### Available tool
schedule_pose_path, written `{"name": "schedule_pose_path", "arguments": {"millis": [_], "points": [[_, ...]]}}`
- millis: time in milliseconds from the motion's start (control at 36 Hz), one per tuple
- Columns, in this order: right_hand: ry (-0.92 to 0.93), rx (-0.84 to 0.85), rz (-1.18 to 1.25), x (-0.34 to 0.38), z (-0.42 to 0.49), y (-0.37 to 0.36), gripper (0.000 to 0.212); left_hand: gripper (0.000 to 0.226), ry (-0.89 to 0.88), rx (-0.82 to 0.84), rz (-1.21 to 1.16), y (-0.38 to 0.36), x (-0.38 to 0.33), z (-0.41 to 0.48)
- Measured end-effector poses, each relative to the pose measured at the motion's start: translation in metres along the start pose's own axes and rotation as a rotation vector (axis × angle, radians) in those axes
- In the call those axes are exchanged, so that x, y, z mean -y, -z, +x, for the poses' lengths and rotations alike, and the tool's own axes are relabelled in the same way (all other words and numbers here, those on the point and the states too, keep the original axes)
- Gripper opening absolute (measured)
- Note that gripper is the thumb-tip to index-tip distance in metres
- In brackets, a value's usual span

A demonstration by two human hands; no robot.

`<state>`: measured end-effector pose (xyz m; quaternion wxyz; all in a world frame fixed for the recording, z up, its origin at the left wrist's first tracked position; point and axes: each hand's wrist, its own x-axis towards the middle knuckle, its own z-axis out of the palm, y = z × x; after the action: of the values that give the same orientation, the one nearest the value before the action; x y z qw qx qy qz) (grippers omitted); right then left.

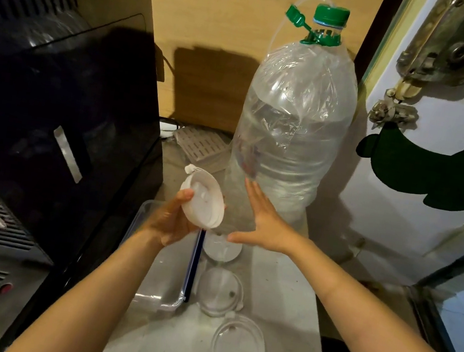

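Left hand (170, 220) grips round white lid (204, 202); right hand (266, 223) flat by crinkled bottle (293, 118)

The head-worn wide-angle camera looks forward and down, close over the counter (283, 289).

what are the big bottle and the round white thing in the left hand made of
Big bottle: clear thin plastic, glossy and crinkled, water showing through; its cap looks like opaque green plastic. Round white lid held in the left hand: probably matte, milky plastic with a moulded rim and tab.
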<state>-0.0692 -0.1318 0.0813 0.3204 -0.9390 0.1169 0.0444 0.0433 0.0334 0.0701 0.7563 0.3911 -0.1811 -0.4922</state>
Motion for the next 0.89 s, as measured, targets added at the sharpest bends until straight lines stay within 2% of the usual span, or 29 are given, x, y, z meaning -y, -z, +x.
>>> {"name": "schedule_pose_path", "arguments": {"millis": [167,278,528,667,778,889], "points": [[-0.244,0.111,0.041,-0.021,0.029,-0.044,0.123,0.099,-0.064,-0.076,0.054,0.013,-0.016,-0.018],[-0.351,0.121,-0.055,-0.018,0.046,-0.069,0.126,0.095,-0.089,-0.108,0.082,0.014,-0.019,-0.032],[-0.400,0.050,-0.219,-0.001,0.059,-0.097,0.112,0.100,-0.098,-0.141,0.131,0.009,-0.025,-0.051],[-0.427,0.007,-0.275,-0.003,0.057,-0.100,0.095,0.098,-0.083,-0.142,0.146,0.006,-0.026,-0.056],[-0.431,0.018,-0.272,-0.006,0.056,-0.101,0.103,0.099,-0.066,-0.139,0.153,0.006,-0.025,-0.057],[-0.450,0.034,-0.233,-0.010,0.056,-0.099,0.102,0.102,-0.055,-0.125,0.127,0.008,-0.022,-0.058]]}}
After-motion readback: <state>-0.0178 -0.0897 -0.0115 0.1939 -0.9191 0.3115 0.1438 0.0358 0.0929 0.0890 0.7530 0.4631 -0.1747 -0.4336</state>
